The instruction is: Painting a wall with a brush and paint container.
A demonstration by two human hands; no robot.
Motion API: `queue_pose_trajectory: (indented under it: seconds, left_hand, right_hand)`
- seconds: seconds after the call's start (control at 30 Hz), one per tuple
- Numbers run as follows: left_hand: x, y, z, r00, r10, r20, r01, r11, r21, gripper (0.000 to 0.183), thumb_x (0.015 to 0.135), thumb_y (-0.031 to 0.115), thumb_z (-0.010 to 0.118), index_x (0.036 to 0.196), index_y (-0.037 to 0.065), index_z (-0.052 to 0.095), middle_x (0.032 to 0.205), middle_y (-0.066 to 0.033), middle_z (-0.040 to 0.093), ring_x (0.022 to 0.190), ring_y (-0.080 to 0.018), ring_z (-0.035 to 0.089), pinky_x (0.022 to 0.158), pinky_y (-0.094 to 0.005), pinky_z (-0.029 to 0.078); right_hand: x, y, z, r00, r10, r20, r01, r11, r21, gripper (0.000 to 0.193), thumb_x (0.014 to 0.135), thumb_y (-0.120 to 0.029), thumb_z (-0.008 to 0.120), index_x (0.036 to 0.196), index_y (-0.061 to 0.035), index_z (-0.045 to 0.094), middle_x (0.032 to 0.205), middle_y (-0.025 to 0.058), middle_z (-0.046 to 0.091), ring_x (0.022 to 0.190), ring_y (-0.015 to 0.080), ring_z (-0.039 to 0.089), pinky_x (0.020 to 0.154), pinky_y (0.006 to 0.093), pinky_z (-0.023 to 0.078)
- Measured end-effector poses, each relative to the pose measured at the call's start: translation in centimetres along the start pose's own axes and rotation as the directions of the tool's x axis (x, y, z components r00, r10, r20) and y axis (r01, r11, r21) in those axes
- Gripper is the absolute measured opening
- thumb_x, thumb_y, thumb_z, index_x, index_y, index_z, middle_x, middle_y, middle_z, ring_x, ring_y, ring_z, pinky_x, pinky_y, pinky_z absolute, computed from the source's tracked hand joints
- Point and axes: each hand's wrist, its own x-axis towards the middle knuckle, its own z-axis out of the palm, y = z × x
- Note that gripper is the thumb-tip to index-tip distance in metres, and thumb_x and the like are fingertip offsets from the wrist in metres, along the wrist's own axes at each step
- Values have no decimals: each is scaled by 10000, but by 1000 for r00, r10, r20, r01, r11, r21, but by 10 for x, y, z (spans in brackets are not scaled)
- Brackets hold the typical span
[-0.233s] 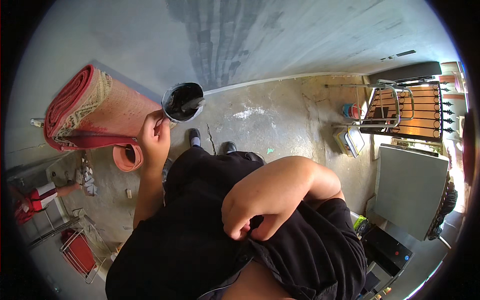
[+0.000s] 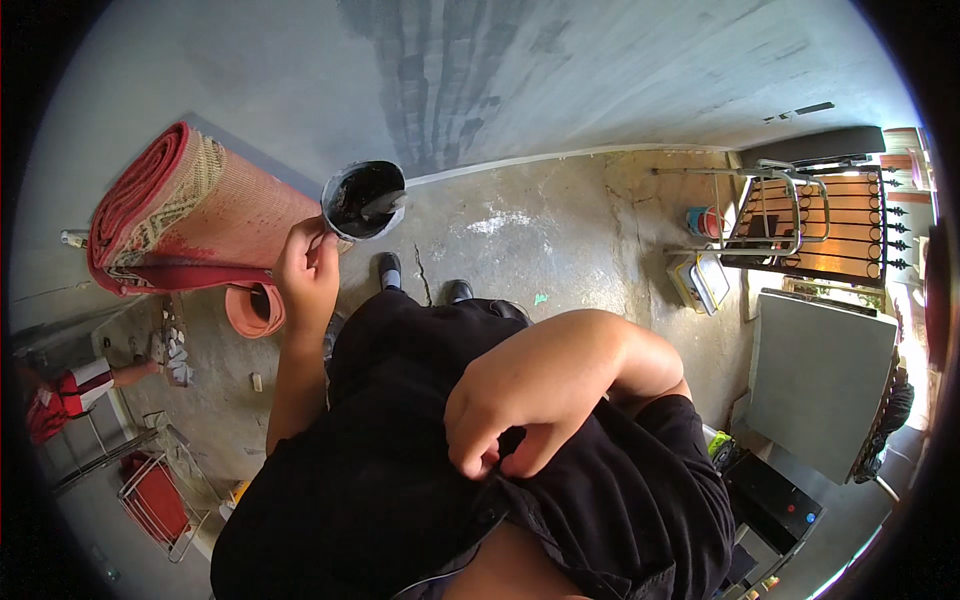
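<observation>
My left hand is closed on the rim of a round pot, held out in front of me near the wall. Dark paint or paste coats the inside of the pot, and a pale flat tool leans in it; its kind is hard to make out. Across my chest, my right hand is bent inward, fingers curled together at the front edge of my black shirt. The fingertips appear to pinch the shirt's edge, though the hand partly hides them.
A rolled red rug leans by the grey wall, which has darker patches. Beside it is a pinkish pot. On the right are a metal frame, a bucket and a grey panel. Another person is at far left.
Both hands keep their hold and place. The pot sits very slightly higher in view, along with a small shift of the whole scene.
</observation>
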Motion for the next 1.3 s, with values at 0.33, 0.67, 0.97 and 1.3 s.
queue_pose_trajectory:
  seconds: [0.33,0.67,0.97,1.3]
  left_hand:
    - [-5,2,-6,999,-8,-32,9,1000,25,169,935,-24,609,1102,-14,633,1011,-65,709,923,-122,680,767,-253,540]
    - [-8,-1,-8,998,-61,21,62,998,-25,192,933,-35,612,1122,-56,591,1060,-72,670,987,-124,638,862,-257,507]
    - [-6,-11,-31,993,-43,-109,40,999,-25,166,938,-30,605,1103,-38,609,993,-65,668,924,-112,635,806,-257,514]
    - [22,-39,-92,979,-21,-203,39,996,83,150,904,-18,652,1050,-35,620,911,-159,691,842,-214,710,714,-312,558]
  right_hand:
    - [3,11,9,988,-60,-145,60,998,0,159,765,-97,711,856,8,634,787,127,650,745,269,661,681,372,508]
    - [-4,9,14,980,-71,-184,73,997,4,166,781,-90,718,898,5,648,839,117,663,774,258,664,706,362,515]
    - [-128,114,-14,-14,169,-986,-398,903,160,286,871,-84,698,1127,28,638,1049,135,696,978,216,664,888,340,517]
    - [-225,319,77,-162,868,-469,-815,150,560,582,888,-548,669,1251,-94,655,1134,157,716,1001,298,692,896,436,532]
